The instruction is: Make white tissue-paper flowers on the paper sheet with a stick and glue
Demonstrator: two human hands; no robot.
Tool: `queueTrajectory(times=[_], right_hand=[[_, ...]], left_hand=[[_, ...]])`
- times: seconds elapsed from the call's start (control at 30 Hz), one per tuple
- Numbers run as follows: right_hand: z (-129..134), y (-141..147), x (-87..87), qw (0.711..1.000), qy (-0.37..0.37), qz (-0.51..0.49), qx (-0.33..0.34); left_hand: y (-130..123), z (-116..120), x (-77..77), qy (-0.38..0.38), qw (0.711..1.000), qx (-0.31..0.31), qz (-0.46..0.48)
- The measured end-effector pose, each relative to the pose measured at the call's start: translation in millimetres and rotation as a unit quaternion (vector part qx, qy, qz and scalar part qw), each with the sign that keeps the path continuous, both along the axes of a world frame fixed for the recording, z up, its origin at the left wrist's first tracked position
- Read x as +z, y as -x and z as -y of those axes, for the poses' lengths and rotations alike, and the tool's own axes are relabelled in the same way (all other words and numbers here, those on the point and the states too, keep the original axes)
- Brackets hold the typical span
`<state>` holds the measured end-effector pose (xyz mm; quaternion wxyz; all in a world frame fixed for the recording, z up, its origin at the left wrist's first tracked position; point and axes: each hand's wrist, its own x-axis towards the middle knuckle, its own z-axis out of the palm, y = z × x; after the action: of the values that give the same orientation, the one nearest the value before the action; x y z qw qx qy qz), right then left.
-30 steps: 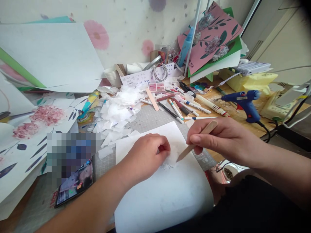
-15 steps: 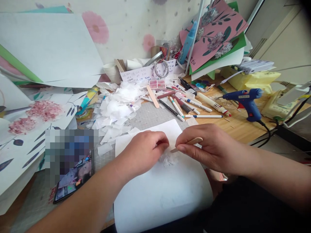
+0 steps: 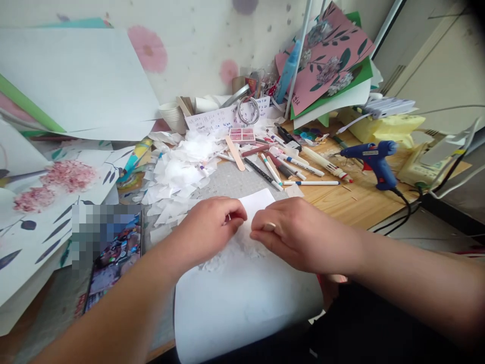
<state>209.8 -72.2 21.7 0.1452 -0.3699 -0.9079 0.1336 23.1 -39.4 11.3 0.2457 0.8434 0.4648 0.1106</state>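
Note:
A large white sheet of paper (image 3: 242, 298) lies in front of me, its near end curving down over the table edge. Small crumpled white tissue pieces (image 3: 212, 263) sit on it, partly covered by my hands. In my right hand (image 3: 299, 235) is a wooden craft stick (image 3: 269, 227); only its rounded end shows between the curled fingers. My left hand (image 3: 212, 230) is closed in a pinch just left of the right one, above the paper. What its fingertips hold, if anything, is too hidden to name.
A heap of torn white tissue (image 3: 180, 167) lies beyond my left hand. Markers (image 3: 263, 174) and another craft stick (image 3: 235, 153) are scattered behind. At right stands a blue glue gun (image 3: 375, 162) with its cord; at left, a phone (image 3: 113, 263) and a flower picture (image 3: 56, 202).
My right hand has moved left and turned, so the stick now shows mostly end-on. My left hand has also shifted left, and more tissue shows beneath it. The view has shifted slightly.

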Motion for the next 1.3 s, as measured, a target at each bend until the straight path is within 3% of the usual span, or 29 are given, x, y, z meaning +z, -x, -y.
queueTrajectory(times=[0.13,0.27,0.4,0.47,0.5,0.6,0.63,0.77,0.9,1.0,1.1,1.3], right_hand=[[-13,-5,-11.5,0.992,0.057,-0.105,-0.047],[-18,-14,-22.4,0.951,0.147,-0.256,-0.093],[-16,-16,-24.9,0.926,0.170,-0.317,-0.113],[-16,-17,-21.9,0.916,0.169,-0.343,-0.122],[-17,-19,-19.4,0.909,0.170,-0.359,-0.129],[-21,-33,-8.9,0.889,0.169,-0.396,-0.157],[-20,-40,-5.4,0.887,0.171,-0.396,-0.162],[-5,-68,-0.7,0.914,0.212,-0.311,-0.150],[32,-81,-18.3,0.926,0.315,-0.112,-0.173],[58,-80,-40.3,0.940,0.289,-0.030,-0.178],[72,-73,-62.6,0.952,0.254,-0.020,-0.169],[78,-57,-89.1,0.913,0.303,-0.143,-0.234]], left_hand=[[6,-6,2.0,-0.027,0.998,0.058,0.015],[10,-12,5.1,-0.071,0.983,0.153,0.074],[10,11,16.8,-0.112,0.971,0.188,0.093],[8,40,20.2,-0.123,0.977,0.153,0.083],[7,57,19.3,-0.142,0.984,0.091,0.065],[7,107,3.5,-0.167,0.982,-0.079,0.042],[9,119,-5.3,-0.172,0.980,-0.101,0.028],[25,143,-44.4,-0.234,0.965,-0.114,-0.011],[39,143,-70.6,-0.253,0.957,-0.124,-0.070],[39,140,-76.2,-0.262,0.952,-0.129,-0.091],[34,140,-75.9,-0.257,0.953,-0.118,-0.107],[25,143,-66.1,-0.244,0.964,-0.092,-0.043]])
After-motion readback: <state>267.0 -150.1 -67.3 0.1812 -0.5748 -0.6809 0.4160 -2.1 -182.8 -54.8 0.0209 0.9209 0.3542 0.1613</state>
